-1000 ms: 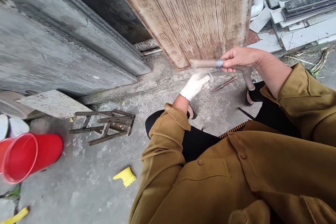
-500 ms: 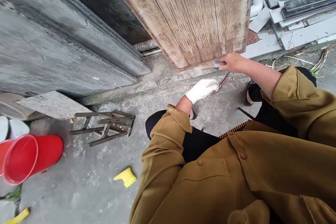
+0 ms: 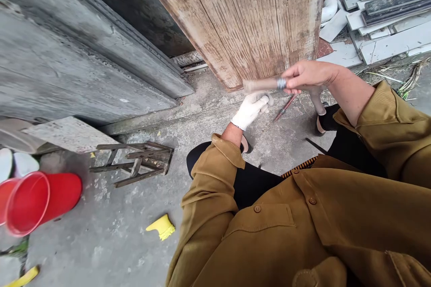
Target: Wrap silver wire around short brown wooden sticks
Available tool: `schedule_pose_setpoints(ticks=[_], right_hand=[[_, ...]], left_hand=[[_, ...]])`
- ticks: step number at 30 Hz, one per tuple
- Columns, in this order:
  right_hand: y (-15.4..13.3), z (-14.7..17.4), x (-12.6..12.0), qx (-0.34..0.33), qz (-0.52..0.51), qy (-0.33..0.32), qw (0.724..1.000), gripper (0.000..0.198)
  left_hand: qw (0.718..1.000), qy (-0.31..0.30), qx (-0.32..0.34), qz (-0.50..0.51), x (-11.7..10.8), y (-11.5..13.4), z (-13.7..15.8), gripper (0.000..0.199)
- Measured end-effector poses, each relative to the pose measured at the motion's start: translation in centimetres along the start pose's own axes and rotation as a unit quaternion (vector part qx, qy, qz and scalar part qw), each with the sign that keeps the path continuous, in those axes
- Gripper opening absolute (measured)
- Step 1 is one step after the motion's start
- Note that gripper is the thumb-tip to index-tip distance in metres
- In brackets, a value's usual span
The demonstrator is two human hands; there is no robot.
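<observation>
Rough grey concrete floor point(image 3: 111, 228): toppled wooden stool frame point(image 3: 133, 163) at 9 o'clock, red plastic bucket point(image 3: 37, 202) on its side at 8, yellow scrap point(image 3: 160, 226) at 7, red-handled tool point(image 3: 285, 106) at 1.

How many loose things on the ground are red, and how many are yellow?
Red: 2, the bucket and a thin tool near the gloved left hand.
Yellow: 2, a scrap and a strip at the frame's corner.
Total: 4
</observation>
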State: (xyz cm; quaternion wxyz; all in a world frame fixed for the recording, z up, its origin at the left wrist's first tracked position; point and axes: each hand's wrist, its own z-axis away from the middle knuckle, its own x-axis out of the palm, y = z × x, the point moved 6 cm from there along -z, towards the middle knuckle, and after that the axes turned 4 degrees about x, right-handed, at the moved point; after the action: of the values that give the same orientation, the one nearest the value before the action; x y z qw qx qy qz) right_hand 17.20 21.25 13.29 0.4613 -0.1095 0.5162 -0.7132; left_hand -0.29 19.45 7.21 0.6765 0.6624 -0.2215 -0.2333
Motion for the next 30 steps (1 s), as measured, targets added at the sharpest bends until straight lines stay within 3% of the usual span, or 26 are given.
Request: schedule_pose_setpoints(ticks=[2,5,11,14,16,18,22,25,27,30], right_hand=[[-0.2,0.4,-1.8,-0.006,-0.031,0.12,0.992,0.038],[0.1,0.4,-2.4,0.017,-0.033,0.207,0.978,0.043],[0.5,-0.9,-1.8,0.049,0.036,0.242,0.968,0.043],[1.3,-1.6,-1.7,0.088,0.148,0.23,0.958,0.037],[1.9,-2.1,-1.1,0.111,0.236,0.177,0.949,0.029],[2.7,-2.5,0.3,0.122,0.278,0.077,0.95,0.022],[3.4,-1.9,4.0,0.123,0.223,-0.161,0.954,0.022],[2.1,-0.7,4.9,0.078,0.161,-0.245,0.953,0.027],[0.8,-0.2,3.7,0.044,0.11,-0.192,0.974,0.029],[-0.2,0.2,-0.1,0.004,0.003,0.02,1.0,0.031]], left_hand=[[0.999,-0.014,-0.014,0.034,0.4,0.1,0.1,0.042],[0.996,-0.051,-0.048,0.051,1.5,0.4,0.4,0.044],[0.994,-0.086,-0.059,0.028,2.9,1.3,0.4,0.044],[0.995,-0.094,-0.043,-0.016,2.8,1.2,0.3,0.039],[0.992,-0.094,-0.016,-0.083,2.3,1.1,0.3,0.034],[0.981,-0.095,0.006,-0.167,1.7,0.9,0.3,0.031],[0.965,-0.117,0.013,-0.234,1.0,0.4,0.4,0.028],[0.976,-0.117,0.012,-0.182,1.0,0.5,0.4,0.03],[0.99,-0.081,0.001,-0.118,0.8,0.7,0.3,0.037],[0.998,-0.052,-0.028,-0.016,0.7,0.5,0.2,0.049]])
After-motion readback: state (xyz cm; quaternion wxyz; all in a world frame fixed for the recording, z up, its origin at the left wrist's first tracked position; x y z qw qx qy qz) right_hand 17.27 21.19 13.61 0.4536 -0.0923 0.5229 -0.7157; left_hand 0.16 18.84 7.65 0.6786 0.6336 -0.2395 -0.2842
